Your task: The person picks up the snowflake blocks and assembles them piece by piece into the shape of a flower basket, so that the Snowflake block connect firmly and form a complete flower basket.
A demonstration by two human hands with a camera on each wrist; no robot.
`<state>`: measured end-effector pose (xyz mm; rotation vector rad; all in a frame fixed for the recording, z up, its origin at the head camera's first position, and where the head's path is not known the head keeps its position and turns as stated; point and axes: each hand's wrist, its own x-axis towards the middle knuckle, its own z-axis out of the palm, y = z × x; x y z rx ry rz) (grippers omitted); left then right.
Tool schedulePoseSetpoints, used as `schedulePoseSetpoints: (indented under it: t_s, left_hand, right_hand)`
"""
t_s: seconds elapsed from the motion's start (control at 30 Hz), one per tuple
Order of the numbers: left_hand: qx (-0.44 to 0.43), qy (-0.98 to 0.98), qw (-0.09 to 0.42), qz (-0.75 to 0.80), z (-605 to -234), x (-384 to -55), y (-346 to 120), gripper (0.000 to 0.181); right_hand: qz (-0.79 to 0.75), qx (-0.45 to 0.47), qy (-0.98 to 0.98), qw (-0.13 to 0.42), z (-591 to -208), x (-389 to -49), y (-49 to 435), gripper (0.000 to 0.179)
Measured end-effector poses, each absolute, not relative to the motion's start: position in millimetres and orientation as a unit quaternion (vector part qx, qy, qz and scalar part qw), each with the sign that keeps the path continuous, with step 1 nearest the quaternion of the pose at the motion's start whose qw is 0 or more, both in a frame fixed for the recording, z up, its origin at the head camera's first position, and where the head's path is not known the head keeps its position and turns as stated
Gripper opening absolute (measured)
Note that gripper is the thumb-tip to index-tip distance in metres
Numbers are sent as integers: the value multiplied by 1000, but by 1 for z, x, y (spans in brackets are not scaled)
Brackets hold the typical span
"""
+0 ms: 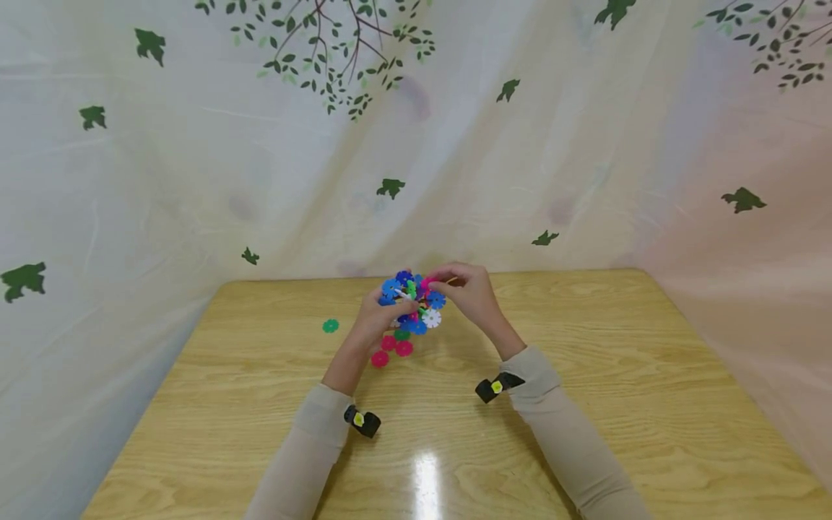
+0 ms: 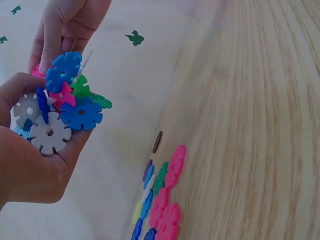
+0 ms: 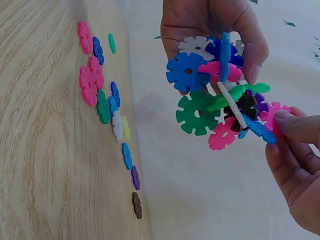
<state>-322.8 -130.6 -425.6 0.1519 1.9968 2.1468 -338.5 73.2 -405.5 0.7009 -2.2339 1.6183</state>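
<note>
A cluster of interlocking notched plastic discs (image 3: 198, 111), in blue, green, pink, white, purple and black, is held up above the table. My left hand (image 1: 378, 318) grips it from the left, with the thumb across its near side. In the left wrist view, a white disc (image 2: 51, 133) and a blue disc (image 2: 81, 113) sit close to the left palm. On the cluster's other side, the thumb and fingers of my right hand (image 3: 300, 165) pinch a pink disc (image 3: 273, 116) at its edge. Whether that disc is slotted into its neighbours is hidden by the fingers.
Loose discs lie flat on the wooden table (image 1: 585, 404): several pink discs (image 1: 404, 348) below the cluster and a green disc (image 1: 331, 326) to the left. More colours, including a brown disc (image 3: 137, 205), show in the right wrist view. A printed cloth (image 1: 455, 166) hangs behind the table.
</note>
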Motion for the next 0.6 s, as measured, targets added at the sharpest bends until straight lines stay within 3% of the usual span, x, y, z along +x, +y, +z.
schedulePoseSetpoints:
  t_s: [0.37, 0.6]
  left_hand:
    - [48, 669, 96, 735, -417, -315, -131, 62]
    - [50, 667, 108, 735, -416, -318, -132, 63]
  right_hand:
    - [564, 278, -751, 202, -407, -334, 69, 9]
    - [604, 232, -744, 166, -410, -337, 69, 12]
